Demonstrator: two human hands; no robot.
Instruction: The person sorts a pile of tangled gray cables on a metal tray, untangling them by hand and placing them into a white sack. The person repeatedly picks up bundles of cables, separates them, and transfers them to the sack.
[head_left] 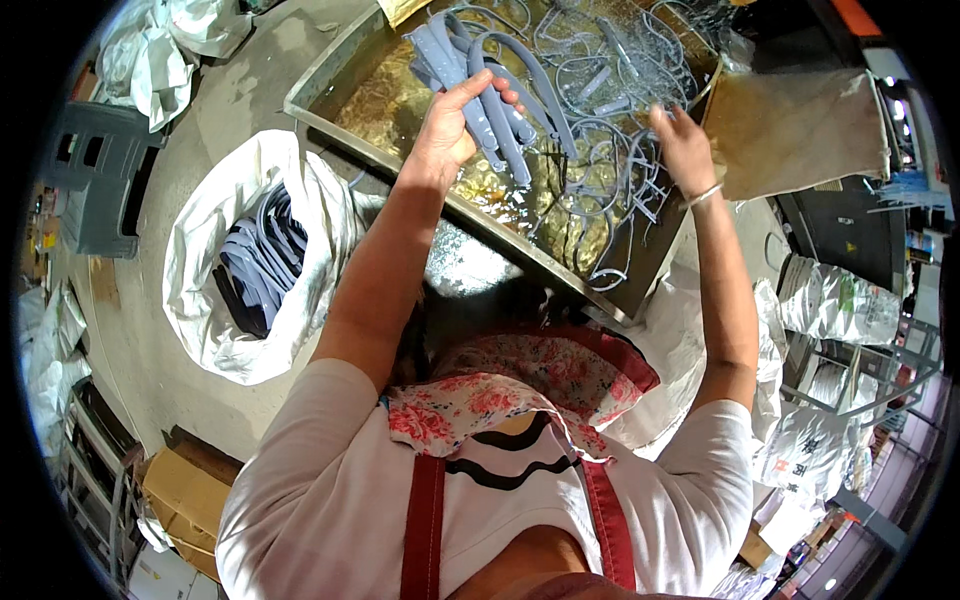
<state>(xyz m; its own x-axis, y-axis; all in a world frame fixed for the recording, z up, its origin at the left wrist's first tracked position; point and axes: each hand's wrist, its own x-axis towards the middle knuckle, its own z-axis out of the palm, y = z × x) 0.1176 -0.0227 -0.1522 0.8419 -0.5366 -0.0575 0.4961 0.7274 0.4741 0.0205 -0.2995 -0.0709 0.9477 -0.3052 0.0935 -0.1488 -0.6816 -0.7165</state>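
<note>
Twelve o'clock: blue-grey strips (505,140). Nine o'clock: a plain white sack (193,270). Six o'clock: a white shirt (325,470), dark-red straps (424,520), pink-red floral cloth (425,415). Eight o'clock: a brown carton (185,500).

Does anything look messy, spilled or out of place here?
Yes: the thin grey strips in the tray lie in tangled loops left of the right hand, unlike the wider strips bunched in the left hand.
</note>
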